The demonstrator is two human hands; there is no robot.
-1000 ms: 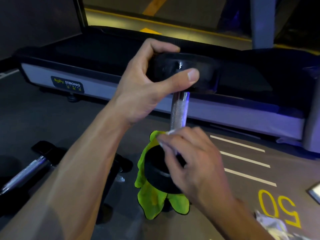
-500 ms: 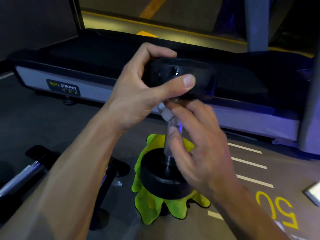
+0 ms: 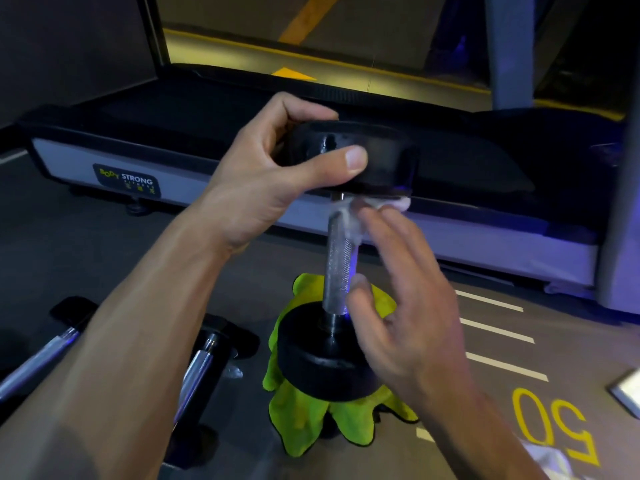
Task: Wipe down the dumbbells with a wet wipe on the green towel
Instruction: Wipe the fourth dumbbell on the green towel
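- Black-ended, knurled steel-handled dumbbell (image 3: pixel 338 271): upright on crumpled green towel (image 3: pixel 304 415).
- Left hand (image 3: pixel 277 174): grips top weight.
- Right hand (image 3: pixel 405 292): fingers loosely spread, pressing white wet wipe (image 3: pixel 367 209) against upper handle.

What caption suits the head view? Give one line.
Left hand steadies upright black dumbbell on green towel; right hand presses white wet wipe.
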